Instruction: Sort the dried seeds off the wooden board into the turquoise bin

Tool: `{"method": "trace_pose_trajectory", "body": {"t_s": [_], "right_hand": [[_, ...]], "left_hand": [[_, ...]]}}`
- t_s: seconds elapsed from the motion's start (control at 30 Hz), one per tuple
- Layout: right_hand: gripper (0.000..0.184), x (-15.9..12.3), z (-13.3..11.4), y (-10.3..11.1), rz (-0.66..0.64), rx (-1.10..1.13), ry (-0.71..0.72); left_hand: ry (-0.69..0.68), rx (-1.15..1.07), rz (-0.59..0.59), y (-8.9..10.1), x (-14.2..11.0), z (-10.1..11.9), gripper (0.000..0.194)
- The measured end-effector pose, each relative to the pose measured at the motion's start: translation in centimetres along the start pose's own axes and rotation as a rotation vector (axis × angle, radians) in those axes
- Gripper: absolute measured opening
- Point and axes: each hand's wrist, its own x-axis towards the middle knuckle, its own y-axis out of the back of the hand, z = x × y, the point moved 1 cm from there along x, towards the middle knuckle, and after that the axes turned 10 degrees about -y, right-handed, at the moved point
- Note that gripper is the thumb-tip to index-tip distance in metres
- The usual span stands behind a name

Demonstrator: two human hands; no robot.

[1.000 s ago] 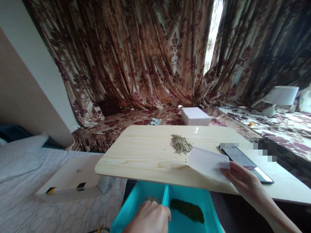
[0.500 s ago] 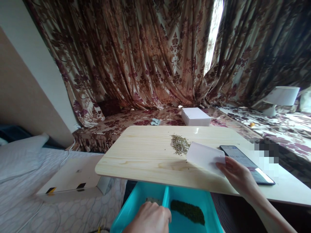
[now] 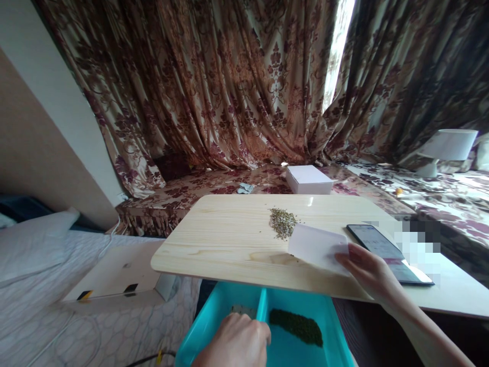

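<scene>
My right hand (image 3: 364,267) pinches the right end of a thin white card (image 3: 317,247), tilted over the pale wooden table. The card's left end is beside a loose pile of small greenish-brown seeds or grains (image 3: 282,223). Lower down, my left hand (image 3: 239,340) is closed, knuckles up, over the left compartment of a teal divided bin (image 3: 342,331), close to its divider (image 3: 262,303). Its fingertips are hidden, so what they hold does not show. Dark green grains (image 3: 296,326) lie in the right compartment. A few pale grains (image 3: 243,310) show in the left one.
A phone (image 3: 389,252) lies on the wooden table (image 3: 214,234), right of the card. Behind the table stands a white box (image 3: 309,178) near a small grey cloth (image 3: 245,188). A flat carton (image 3: 114,270) rests on the bed at left. A white lamp (image 3: 453,144) is far right.
The white card has shifted slightly left, closer to the grain pile, with my right hand. My left hand stays over the bin. The whole view has shifted a little.
</scene>
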Motion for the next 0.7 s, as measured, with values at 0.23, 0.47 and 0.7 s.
{"method": "trace_pose_trajectory", "body": {"t_s": [0.23,0.47,0.7], "right_hand": [[0.046,-1.8,0.6,0.5,-0.186,-0.011,-0.095],[0.04,-3.6,-1.4,1.9,-0.275,-0.033,-0.172],[0.034,-1.9,-0.4,5.6,0.167,0.058,-0.153]], "left_hand": [[-0.058,0.043,-0.028,-0.3,-0.1,0.0,0.042],[-0.049,0.005,-0.043,-0.4,-0.1,0.1,0.038],[-0.272,0.092,-0.179,-0.4,1.7,2.8,0.027]]}}
